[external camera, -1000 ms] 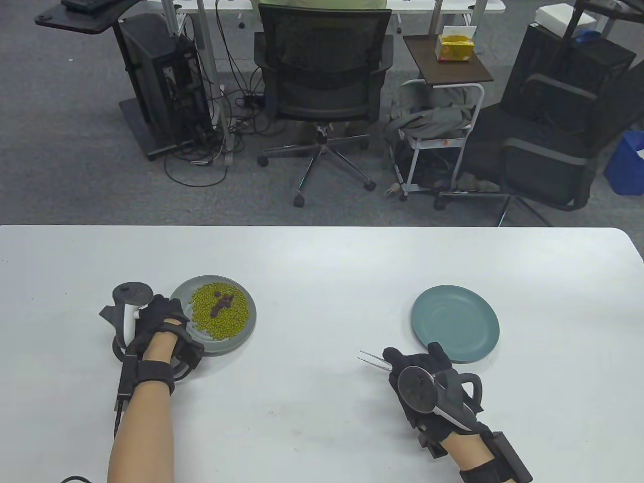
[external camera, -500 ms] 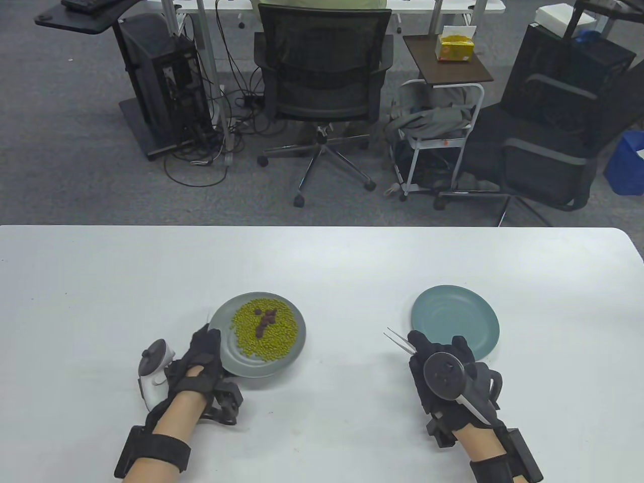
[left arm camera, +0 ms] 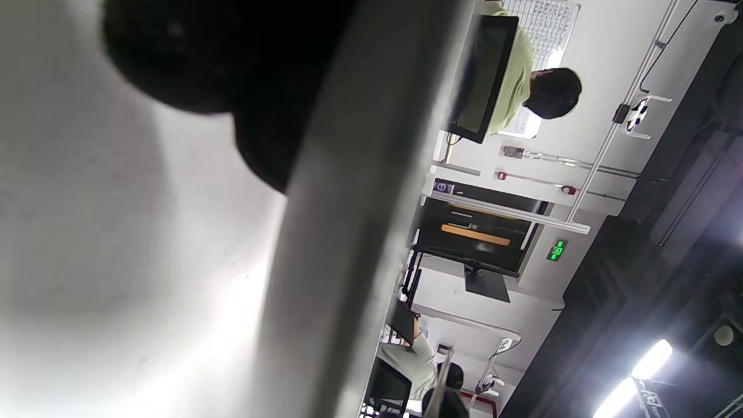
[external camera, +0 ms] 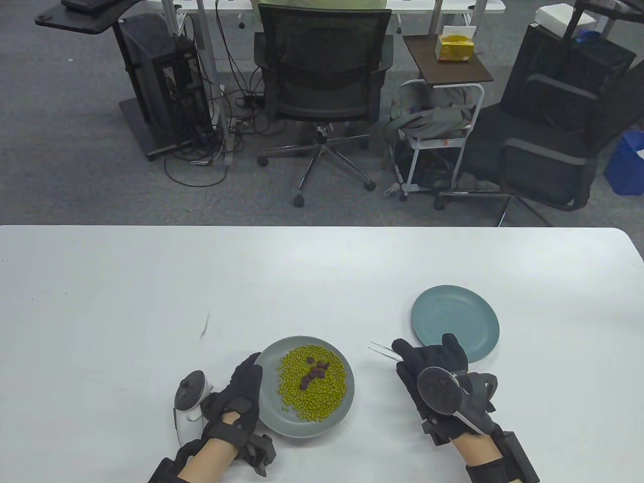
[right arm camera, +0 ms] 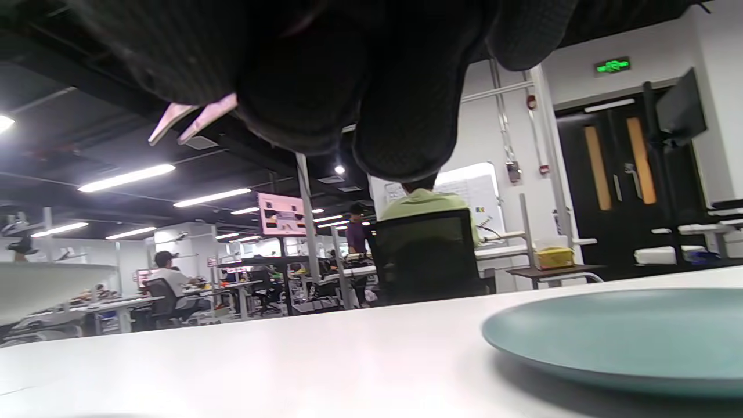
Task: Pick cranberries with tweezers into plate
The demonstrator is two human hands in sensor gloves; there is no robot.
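The left hand (external camera: 240, 397) gripped the near-left rim of the grey plate (external camera: 347, 402), which carried green beans (external camera: 324, 397) and, on top of them, dark cranberries (external camera: 314, 371). The right hand (external camera: 432, 370) held the tweezers (external camera: 382, 350), tips apart and apparently empty, pointing left. Just beyond its fingers lay the teal plate (external camera: 455, 322).

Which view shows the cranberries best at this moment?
The table view: the cranberries lie as a dark cluster on the green beans in the grey plate, fully visible. The left wrist view shows only that plate's blurred rim; the right wrist view shows none.
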